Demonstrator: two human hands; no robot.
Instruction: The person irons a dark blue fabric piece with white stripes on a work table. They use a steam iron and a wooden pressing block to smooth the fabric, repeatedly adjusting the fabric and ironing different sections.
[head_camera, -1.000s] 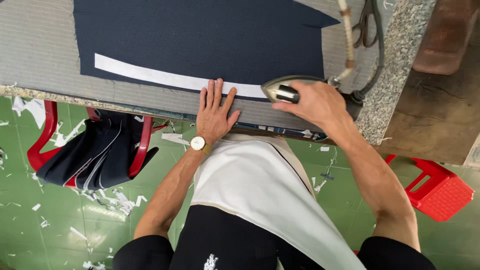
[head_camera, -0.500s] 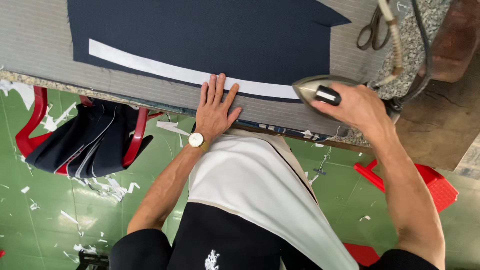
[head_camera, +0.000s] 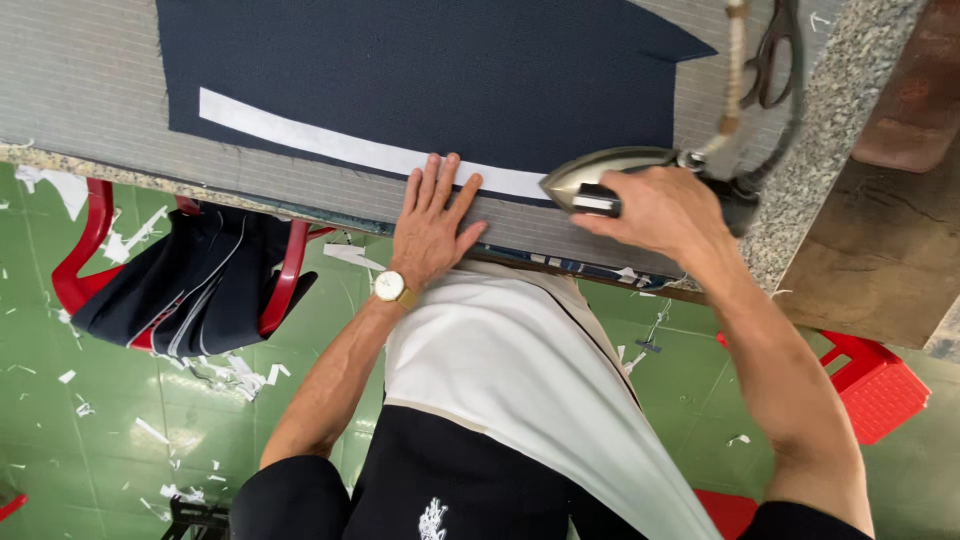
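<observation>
A dark navy cloth panel (head_camera: 420, 70) lies flat on the grey padded table (head_camera: 80, 90). Along its near edge runs a long white strip (head_camera: 330, 145). My left hand (head_camera: 432, 222) lies flat with fingers spread, its fingertips pressing on the strip; a gold watch is on that wrist. My right hand (head_camera: 655, 208) grips the black handle of a metal iron (head_camera: 600, 172), whose nose rests on the right end of the strip, just right of my left hand. The iron's cord (head_camera: 735, 80) rises toward the upper right.
Scissors (head_camera: 772, 55) lie at the table's far right by a speckled stone edge (head_camera: 820, 120). A red chair (head_camera: 95, 270) with folded navy pieces (head_camera: 190, 290) stands at lower left, a red stool (head_camera: 880, 385) at lower right. White scraps litter the green floor.
The iron slid right along the strip, then came back left toward my left hand. My left hand stayed pressed on the strip.
</observation>
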